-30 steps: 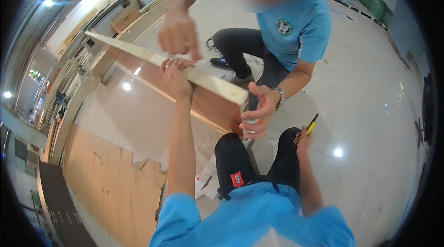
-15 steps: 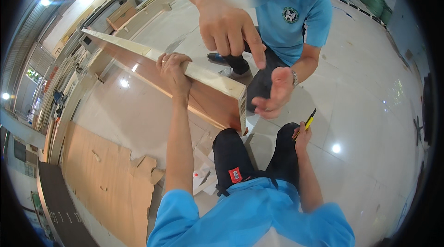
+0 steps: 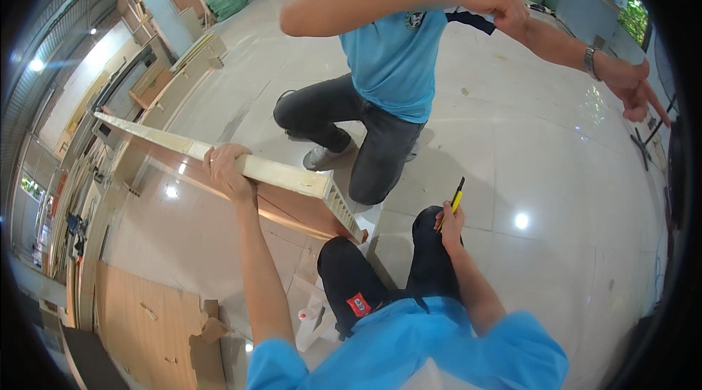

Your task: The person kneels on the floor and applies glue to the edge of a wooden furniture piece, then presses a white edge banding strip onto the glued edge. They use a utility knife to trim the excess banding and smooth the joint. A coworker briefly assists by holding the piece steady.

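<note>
A long, thick wooden panel [image 3: 289, 174] stands on its narrow edge, with a pale top edge, a reddish-brown face and a ribbed near end. My left hand [image 3: 229, 169] is wrapped over its top edge, toward the near end. That near end stands just in front of my left knee. In my right hand [image 3: 451, 228], by my right knee, is a yellow utility knife [image 3: 457, 198], its dark tip pointing up and away from me. Some of the knife's handle is hidden by my fingers.
A co-worker [image 3: 387, 61] in a blue shirt kneels beyond the panel, both arms stretched to the right. Torn cardboard [image 3: 146, 324] lies on the tiled floor at left front. Stacked boards [image 3: 69, 141] line the left side. A white bottle [image 3: 311, 315] lies near my left knee.
My view has tilted up and to the right. The co-worker's hands have swung from above the panel's near end out to the right, fingers pointing. My hands keep their holds.
</note>
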